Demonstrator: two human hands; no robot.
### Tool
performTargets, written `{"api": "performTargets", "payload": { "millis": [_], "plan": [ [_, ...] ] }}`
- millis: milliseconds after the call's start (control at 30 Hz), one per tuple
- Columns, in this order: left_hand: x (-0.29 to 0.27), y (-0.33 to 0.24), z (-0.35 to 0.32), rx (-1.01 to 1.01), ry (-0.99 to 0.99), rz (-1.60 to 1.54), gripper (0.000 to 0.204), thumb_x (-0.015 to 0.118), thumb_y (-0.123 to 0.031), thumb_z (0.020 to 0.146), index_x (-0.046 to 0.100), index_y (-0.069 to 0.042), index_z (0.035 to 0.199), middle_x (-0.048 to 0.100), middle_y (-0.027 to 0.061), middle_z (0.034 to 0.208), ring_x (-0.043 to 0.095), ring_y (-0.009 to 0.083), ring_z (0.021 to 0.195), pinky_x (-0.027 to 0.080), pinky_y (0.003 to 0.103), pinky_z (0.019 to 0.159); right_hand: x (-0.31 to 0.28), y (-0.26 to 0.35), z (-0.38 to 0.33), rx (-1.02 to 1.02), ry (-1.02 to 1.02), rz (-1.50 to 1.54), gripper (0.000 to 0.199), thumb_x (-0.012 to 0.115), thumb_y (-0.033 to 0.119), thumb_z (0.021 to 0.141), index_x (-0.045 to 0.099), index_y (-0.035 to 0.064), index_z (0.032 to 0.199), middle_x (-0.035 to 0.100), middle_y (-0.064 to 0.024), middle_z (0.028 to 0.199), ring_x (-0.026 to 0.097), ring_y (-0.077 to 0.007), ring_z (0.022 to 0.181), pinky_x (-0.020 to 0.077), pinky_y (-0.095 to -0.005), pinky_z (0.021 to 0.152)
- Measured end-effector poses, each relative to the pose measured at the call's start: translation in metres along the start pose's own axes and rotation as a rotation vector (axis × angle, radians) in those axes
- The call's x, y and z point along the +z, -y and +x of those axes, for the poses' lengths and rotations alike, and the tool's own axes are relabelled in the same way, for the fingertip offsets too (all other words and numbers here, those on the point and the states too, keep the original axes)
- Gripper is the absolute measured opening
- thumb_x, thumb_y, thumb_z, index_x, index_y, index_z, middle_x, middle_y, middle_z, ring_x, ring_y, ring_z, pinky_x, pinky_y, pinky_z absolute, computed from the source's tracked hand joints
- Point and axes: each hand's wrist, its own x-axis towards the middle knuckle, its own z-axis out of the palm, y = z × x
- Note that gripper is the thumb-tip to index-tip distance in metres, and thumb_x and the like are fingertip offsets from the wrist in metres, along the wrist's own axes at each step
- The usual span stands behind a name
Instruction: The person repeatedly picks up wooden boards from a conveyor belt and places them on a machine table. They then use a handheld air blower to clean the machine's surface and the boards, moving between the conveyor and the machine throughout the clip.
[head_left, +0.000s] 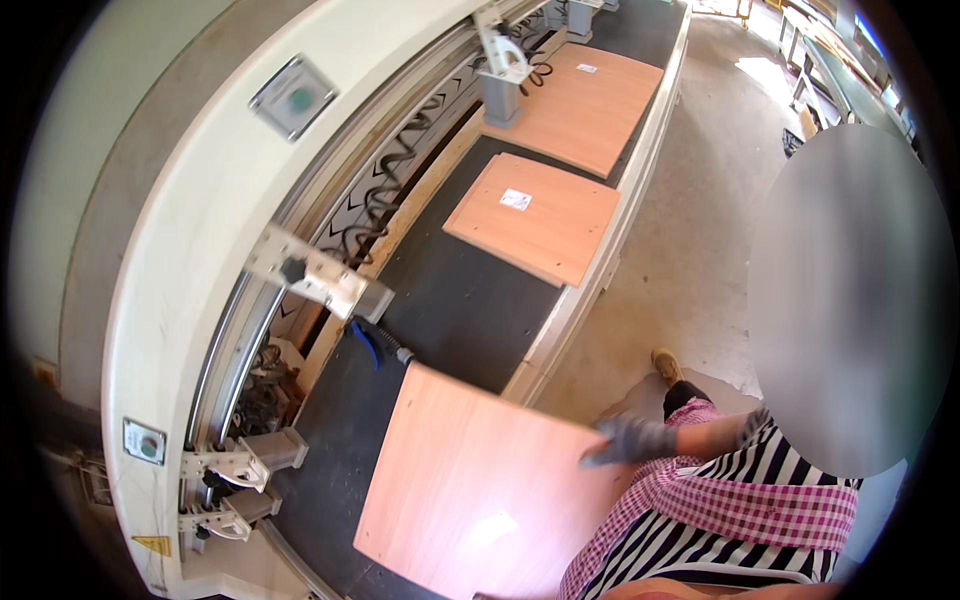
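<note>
Neither of my hands can be made out. In front of me a large pale wood-grain panel point(490, 450) lies over the dark worktop, with a white label blurred by glare. Beside me a co-worker in a striped top and pink checked cloth rests a grey-gloved hand point(628, 441) at the panel's right edge; whether it grips is unclear. A strip of bare skin point(680, 590) shows at the lower rim, and I cannot tell whose it is. Near the panel's far left corner lies a blue-handled air gun point(366, 342) on a coiled hose.
Farther along the dark worktop point(470, 300) lie a smaller stack of panels point(535, 215) and another panel point(590, 105), both labelled. A cream machine frame point(165, 300) with grey clamp blocks point(275, 450) runs along the left. Concrete floor point(690, 220) is at right, with benches point(835, 60) beyond.
</note>
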Motion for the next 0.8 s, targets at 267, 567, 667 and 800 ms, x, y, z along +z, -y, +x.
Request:
{"api": "performTargets", "payload": {
  "millis": [267, 567, 667, 800],
  "plan": [
    [0.255, -0.025, -0.136, 0.003, 0.495, 0.068, 0.059, 0.077, -0.028, 0.081, 0.051, 0.006, 0.122, 0.060, 0.0138, 0.109, 0.058, 0.0200, 0.094, 0.051, 0.033, 0.079, -0.216, -0.282, -0.123, 0.279, -0.822, 0.770, 0.043, 0.076, 0.034, 0.080, 0.067, -0.0048, 0.097, 0.068, -0.0041, 0.080, 0.061, -0.0113, 0.070, 0.0517, -0.0316, 0.062],
    [0.615, -0.048, -0.207, -0.139, 0.775, 0.036, 0.044, 0.072, -0.017, 0.086, 0.057, 0.004, 0.121, 0.065, 0.0104, 0.110, 0.059, 0.0175, 0.096, 0.048, 0.029, 0.086, -0.478, -0.582, -0.087, 0.480, -0.812, 0.548, 0.053, 0.076, 0.041, 0.080, 0.067, -0.0079, 0.096, 0.068, -0.0094, 0.079, 0.061, -0.0149, 0.065, 0.0514, -0.0329, 0.061],
    [0.673, -0.071, -0.214, -0.175, 0.676, -0.100, 0.034, 0.070, -0.023, 0.087, 0.061, 0.001, 0.110, 0.065, 0.0084, 0.101, 0.059, 0.0175, 0.089, 0.048, 0.031, 0.080, -0.545, -0.621, -0.022, 0.359, -0.848, 0.408, 0.046, 0.074, 0.038, 0.081, 0.066, -0.0029, 0.099, 0.065, -0.0045, 0.074, 0.058, -0.0136, 0.063, 0.0499, -0.0334, 0.058],
    [0.741, 0.001, -0.181, 0.122, 0.564, -0.055, 0.014, 0.063, -0.018, 0.090, 0.059, -0.006, 0.092, 0.056, 0.0056, 0.079, 0.054, 0.0208, 0.070, 0.046, 0.036, 0.068, -0.589, -0.623, 0.072, 0.285, -0.602, 0.184, 0.035, 0.066, 0.025, 0.086, 0.061, 0.0052, 0.115, 0.063, -0.0087, 0.090, 0.061, -0.0186, 0.076, 0.0512, -0.0346, 0.067]
  ]
}}
